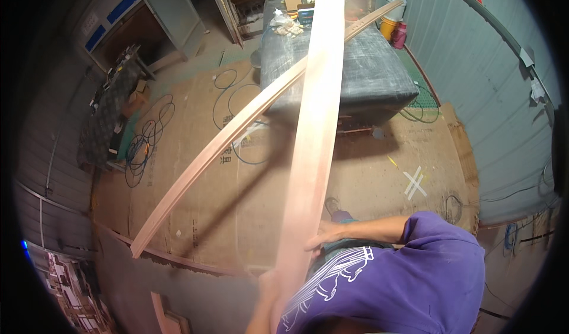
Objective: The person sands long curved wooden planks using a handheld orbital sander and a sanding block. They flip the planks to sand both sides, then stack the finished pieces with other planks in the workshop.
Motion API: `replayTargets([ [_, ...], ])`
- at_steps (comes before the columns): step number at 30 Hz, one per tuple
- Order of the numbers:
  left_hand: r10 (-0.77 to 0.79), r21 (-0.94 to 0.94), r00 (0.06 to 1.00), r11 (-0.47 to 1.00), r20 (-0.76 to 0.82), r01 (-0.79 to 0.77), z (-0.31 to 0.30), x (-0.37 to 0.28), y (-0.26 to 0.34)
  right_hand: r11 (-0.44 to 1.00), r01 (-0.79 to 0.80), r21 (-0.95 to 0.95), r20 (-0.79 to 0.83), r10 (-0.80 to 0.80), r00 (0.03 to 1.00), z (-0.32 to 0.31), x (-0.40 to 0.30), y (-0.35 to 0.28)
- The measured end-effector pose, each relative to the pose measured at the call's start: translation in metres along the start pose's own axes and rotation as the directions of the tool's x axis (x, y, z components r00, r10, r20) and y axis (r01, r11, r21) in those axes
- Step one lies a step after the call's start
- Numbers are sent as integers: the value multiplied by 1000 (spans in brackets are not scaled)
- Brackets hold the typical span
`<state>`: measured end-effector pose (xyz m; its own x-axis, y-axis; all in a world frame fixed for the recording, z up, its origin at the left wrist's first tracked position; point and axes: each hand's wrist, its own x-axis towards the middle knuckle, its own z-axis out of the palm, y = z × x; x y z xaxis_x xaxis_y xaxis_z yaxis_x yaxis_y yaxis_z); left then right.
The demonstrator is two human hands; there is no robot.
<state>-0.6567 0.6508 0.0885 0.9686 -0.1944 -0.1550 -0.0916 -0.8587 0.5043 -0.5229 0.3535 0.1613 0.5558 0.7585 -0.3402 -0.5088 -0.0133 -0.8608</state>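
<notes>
A long, wide, pale wooden board (311, 143) runs from my waist up over the padded, dark-covered table (378, 71). My right hand (326, 237) grips its right edge near the lower end, with the thumb on the upper face. At the left edge, lower down, my left hand (268, 285) holds the board; its fingers are blurred and partly hidden. A narrower grooved wooden strip (213, 149) crosses beneath the board. It lies diagonally over the table, and its near end juts out to the lower left above the floor.
Small boxes (306, 15) and a crumpled plastic bag (286, 24) lie on the table's far part. Buckets (388, 26) stand beside it. Coiled hoses (149, 145) rest on the cardboard-covered floor near a left side bench (118, 94). Wood pieces (171, 318) are at the lower left.
</notes>
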Motion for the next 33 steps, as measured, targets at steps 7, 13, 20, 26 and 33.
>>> replayTargets([
  [7,-84,68,985,995,154,74,-89,85,78,943,-72,324,187,11,982,-63,27,-24],
  [13,-269,-52,934,956,237,289,-129,184,120,962,-120,246,136,88,987,-132,34,-88],
  [20,10,168,951,984,308,-64,-161,326,125,951,73,302,-45,-62,997,-218,83,-137],
  [26,-46,85,953,996,299,22,-180,481,129,923,156,352,-239,-73,968,-309,144,-185],
  [33,-160,11,892,985,422,172,-196,648,123,905,111,411,-355,47,934,-410,209,-247],
])
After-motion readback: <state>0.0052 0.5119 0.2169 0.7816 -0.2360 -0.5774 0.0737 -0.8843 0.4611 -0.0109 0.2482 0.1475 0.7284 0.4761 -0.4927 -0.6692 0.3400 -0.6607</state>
